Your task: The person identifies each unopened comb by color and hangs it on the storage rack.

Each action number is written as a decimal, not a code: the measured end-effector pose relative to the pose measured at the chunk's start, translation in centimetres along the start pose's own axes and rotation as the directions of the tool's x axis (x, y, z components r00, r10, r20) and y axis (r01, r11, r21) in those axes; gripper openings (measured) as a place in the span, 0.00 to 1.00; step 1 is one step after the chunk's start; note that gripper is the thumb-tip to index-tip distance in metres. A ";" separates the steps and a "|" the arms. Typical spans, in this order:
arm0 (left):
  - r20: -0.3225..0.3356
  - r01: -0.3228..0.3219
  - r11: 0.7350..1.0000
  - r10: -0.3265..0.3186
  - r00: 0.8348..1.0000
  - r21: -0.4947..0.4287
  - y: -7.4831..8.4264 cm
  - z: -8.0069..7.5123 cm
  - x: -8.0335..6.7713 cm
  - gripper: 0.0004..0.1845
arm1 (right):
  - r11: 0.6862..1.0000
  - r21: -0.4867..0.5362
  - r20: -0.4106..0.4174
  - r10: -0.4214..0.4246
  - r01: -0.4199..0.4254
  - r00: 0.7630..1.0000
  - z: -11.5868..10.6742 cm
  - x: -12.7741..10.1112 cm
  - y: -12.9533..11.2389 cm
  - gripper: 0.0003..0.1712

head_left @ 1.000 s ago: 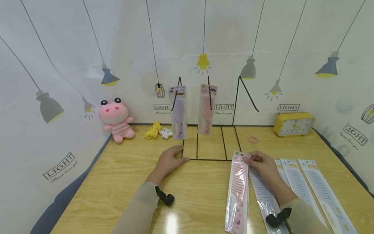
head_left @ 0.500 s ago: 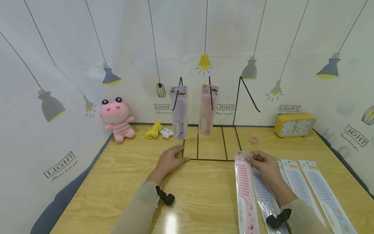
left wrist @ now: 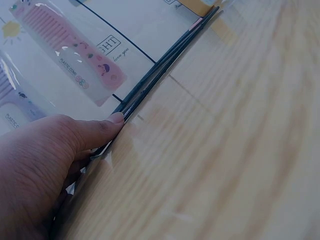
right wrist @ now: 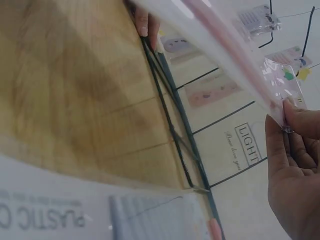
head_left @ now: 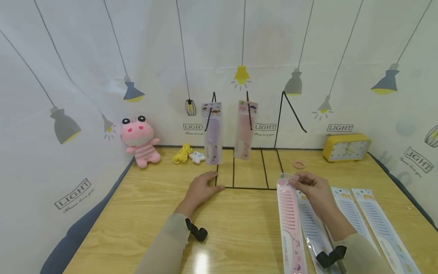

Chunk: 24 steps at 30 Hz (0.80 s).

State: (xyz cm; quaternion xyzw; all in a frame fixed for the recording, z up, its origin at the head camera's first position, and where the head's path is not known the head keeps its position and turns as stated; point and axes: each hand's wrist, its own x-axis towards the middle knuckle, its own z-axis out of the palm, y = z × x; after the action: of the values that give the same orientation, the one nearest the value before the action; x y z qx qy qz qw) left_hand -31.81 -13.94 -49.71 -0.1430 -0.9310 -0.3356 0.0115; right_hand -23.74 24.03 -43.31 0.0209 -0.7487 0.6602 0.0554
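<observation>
In the head view my right hand (head_left: 316, 192) pinches the top corner of a packaged pink comb (head_left: 289, 213), thumb in front. The comb hangs down over the table, overlapping a packaged blue comb. The right wrist view shows the thumb and fingers at the package's edge. My left hand (head_left: 202, 190) grips the front left corner of a black wire rack (head_left: 248, 187), its thumb (left wrist: 107, 131) against the wire in the left wrist view. On the rack's left hook hangs a packaged purple comb (head_left: 213, 133); on the middle hook, a pink one (head_left: 245, 131). The right hook (head_left: 294, 112) is bare.
Several packaged blue combs (head_left: 380, 217) lie at the right. A pink ring (head_left: 299, 164) and a yellow clock (head_left: 347, 147) are behind them. A pink plush toy (head_left: 140, 140), yellow cord (head_left: 182, 153) and small white figure (head_left: 197, 157) sit at the back left.
My right hand has shifted the pink comb slightly to the right and raised it a little, and its lower end has swung right. My left hand stays on the rack.
</observation>
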 end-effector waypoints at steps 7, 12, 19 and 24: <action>-0.010 -0.003 1.000 0.002 1.000 -0.003 -0.1 -0.3 -0.1 0.39 | 0.991 0.069 0.066 -0.115 0.110 0.991 0.4 -0.7 -4.3 0.13; -0.013 -0.014 1.000 0.014 1.000 -0.007 -0.2 -0.4 -0.1 0.40 | 0.968 0.146 0.088 -0.219 0.205 0.972 0.7 -1.2 -7.6 0.09; -0.026 -0.006 1.000 0.005 1.000 -0.021 -0.1 -0.7 -0.1 0.40 | 0.857 0.302 0.120 -0.468 0.417 0.875 3.2 -0.7 -11.6 0.07; -0.001 -0.009 0.999 0.009 1.000 -0.047 0.0 -0.1 -0.1 0.40 | 0.834 0.280 0.093 -0.517 0.476 0.851 5.5 -0.2 -13.4 0.06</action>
State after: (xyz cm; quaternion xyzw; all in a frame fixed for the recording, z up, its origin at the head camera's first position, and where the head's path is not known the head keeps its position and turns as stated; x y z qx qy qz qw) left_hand -31.75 -13.98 -49.64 -0.1472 -0.9222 -0.3574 0.0102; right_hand -22.45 16.82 -30.77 0.2762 -0.6313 0.7068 0.1600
